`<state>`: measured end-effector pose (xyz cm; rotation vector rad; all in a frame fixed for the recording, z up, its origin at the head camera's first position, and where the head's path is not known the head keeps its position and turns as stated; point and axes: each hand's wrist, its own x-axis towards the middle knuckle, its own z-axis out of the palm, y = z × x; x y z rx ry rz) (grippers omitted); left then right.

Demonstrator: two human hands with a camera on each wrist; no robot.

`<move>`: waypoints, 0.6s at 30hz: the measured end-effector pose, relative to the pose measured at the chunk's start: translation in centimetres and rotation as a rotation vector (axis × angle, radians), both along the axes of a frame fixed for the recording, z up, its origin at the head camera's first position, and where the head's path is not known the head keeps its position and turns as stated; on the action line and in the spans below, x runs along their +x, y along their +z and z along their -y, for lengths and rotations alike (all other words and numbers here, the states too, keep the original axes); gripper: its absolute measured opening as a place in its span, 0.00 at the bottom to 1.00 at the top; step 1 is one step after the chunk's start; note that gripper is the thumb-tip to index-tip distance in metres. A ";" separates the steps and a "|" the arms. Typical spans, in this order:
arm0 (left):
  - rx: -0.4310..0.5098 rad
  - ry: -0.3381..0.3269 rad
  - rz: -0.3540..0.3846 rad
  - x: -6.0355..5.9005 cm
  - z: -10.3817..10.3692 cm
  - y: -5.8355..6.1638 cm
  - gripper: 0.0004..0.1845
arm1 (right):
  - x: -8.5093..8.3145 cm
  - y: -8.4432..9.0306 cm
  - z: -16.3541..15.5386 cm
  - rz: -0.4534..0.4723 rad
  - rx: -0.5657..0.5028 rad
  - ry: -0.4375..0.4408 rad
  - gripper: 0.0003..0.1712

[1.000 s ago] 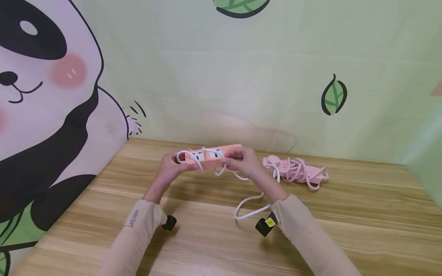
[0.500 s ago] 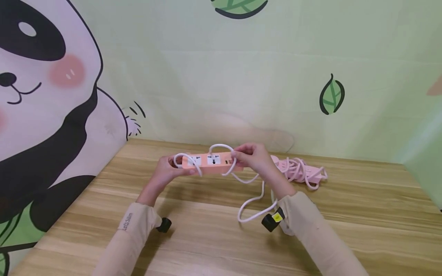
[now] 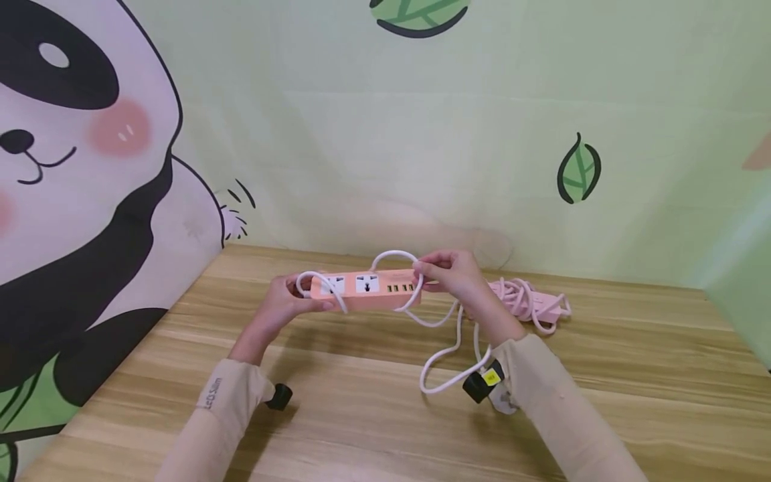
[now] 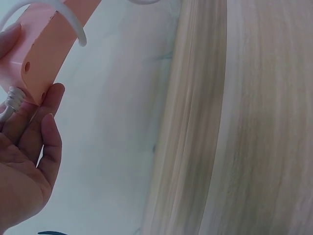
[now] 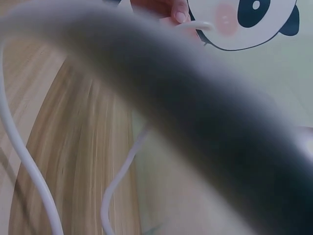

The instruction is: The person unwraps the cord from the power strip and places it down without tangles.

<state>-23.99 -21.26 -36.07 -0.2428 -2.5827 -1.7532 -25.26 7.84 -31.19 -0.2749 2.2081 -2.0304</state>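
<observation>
An orange-pink power strip [image 3: 364,290] is held level above the wooden table [image 3: 361,415]. My left hand [image 3: 286,302] grips its left end, fingers curled round it, seen close up in the left wrist view around the strip's end [image 4: 41,54]. My right hand [image 3: 448,276] pinches the white cable [image 3: 394,256] at the strip's right end, where a loop arches over the top. The rest of the cable [image 3: 448,355] hangs down to the table. In the right wrist view a blurred cable [image 5: 29,171] fills the front.
A second pink power strip [image 3: 530,301] wrapped in its own cable lies on the table behind my right hand. Walls with a panda picture [image 3: 78,167] and leaf prints close the left and back sides.
The right hand has carried the cable rightward along the strip, laying a new loop over its right part. The strip has tilted so its sockets and USB ports face the camera more.
</observation>
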 end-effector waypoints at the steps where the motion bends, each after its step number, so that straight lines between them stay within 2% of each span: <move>1: -0.001 -0.003 -0.005 0.0 0.1 0.0 0.33 | 0.0 0.1 0.0 0.004 0.001 0.001 0.16; 9: 0.021 -0.031 -0.047 0.3 0.8 0.0 0.31 | -0.4 0.0 -0.6 0.054 0.012 -0.026 0.15; 18: 0.046 -0.052 -0.042 0.5 1.2 0.3 0.30 | -1.0 -1.0 -0.9 0.103 0.015 -0.051 0.16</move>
